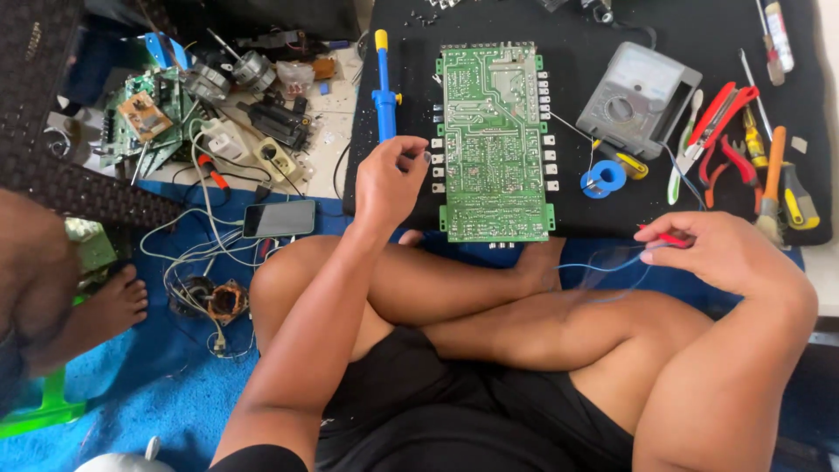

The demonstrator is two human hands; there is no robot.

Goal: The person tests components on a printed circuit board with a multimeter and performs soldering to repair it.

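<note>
While the person is seated cross-legged at the edge of a black mat (524,17), the left hand (389,179) is held at the left edge of a green circuit board (495,144), its fingers curled together near the row of small white components along that edge; whether anything is pinched between the fingertips cannot be told. The board is laid flat on the mat, solder side up, directly ahead of the knees. A blue desoldering pump (384,87) with a yellow tip is placed just beside the board, above the left hand.

The right hand (712,249) is held over the right knee, well apart from the board, with thumb and forefinger clamped on a thin red probe (664,236); a thin blue wire (603,260) is seen trailing from the hand to the left. A grey multimeter (636,98), a blue solder spool (603,178) and red-handled pliers (730,131) are arranged on the mat to the right of the board. A phone (280,218) is laid on the blue floor covering at the left.
</note>
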